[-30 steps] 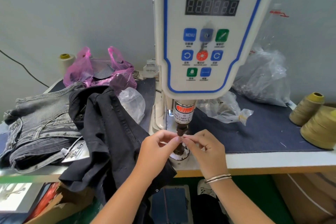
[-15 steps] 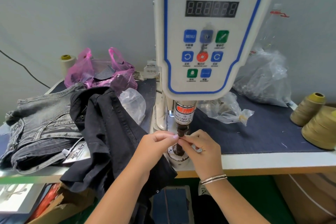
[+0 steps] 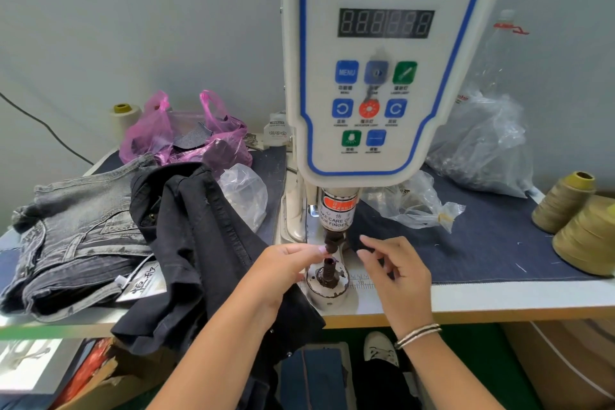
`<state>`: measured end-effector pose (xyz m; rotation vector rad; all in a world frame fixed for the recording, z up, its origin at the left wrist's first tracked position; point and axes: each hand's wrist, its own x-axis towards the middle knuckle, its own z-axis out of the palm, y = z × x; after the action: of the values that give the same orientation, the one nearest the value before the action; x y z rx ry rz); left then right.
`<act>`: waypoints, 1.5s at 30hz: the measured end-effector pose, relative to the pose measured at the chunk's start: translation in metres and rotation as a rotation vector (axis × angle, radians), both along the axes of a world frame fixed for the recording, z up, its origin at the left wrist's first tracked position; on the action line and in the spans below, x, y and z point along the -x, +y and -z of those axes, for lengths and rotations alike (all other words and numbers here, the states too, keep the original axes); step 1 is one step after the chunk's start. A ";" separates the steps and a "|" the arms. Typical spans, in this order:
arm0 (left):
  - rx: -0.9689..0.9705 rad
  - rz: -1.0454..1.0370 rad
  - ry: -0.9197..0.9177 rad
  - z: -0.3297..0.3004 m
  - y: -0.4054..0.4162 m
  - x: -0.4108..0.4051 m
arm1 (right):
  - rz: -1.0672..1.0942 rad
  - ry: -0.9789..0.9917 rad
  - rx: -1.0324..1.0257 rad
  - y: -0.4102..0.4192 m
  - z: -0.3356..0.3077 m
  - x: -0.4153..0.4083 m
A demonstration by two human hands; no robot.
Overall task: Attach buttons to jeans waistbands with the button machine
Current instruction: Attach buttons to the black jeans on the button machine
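The white servo button machine [image 3: 382, 76] stands at the middle of the table. Its dark upper punch [image 3: 332, 240] hangs over the round lower die [image 3: 327, 278]. My left hand [image 3: 286, 266] lies over the black jeans [image 3: 199, 243], and its thumb and forefinger pinch a small button piece against the punch's tip. The fingertips mostly hide that piece. My right hand [image 3: 392, 273] hovers just right of the die with loosely curled fingers and holds nothing. No waistband lies on the die.
Folded grey jeans [image 3: 76, 230] with a paper tag lie at the left. A pink bag [image 3: 186, 133] and clear plastic bags [image 3: 482, 150] sit behind and beside the machine. Olive thread cones [image 3: 585, 230] stand at the right edge. A foot pedal [image 3: 316, 379] and my shoe show below.
My right hand has let go at the punch and drawn back to the right with its fingers spread. My left hand stays pinched at the punch tip.
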<state>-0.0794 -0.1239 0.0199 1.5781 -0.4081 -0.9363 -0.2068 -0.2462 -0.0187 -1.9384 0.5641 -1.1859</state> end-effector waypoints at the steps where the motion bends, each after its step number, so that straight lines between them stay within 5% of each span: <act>1: 0.023 0.007 0.023 -0.001 0.001 0.001 | 0.030 0.002 -0.025 -0.003 0.002 0.002; 45: 0.025 0.053 0.186 -0.019 0.005 0.006 | 0.132 0.128 0.045 -0.010 0.025 0.008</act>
<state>-0.0854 -0.1191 0.0390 1.4495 -0.3303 -1.1042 -0.2147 -0.2560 -0.0438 -2.0524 0.7480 -1.1695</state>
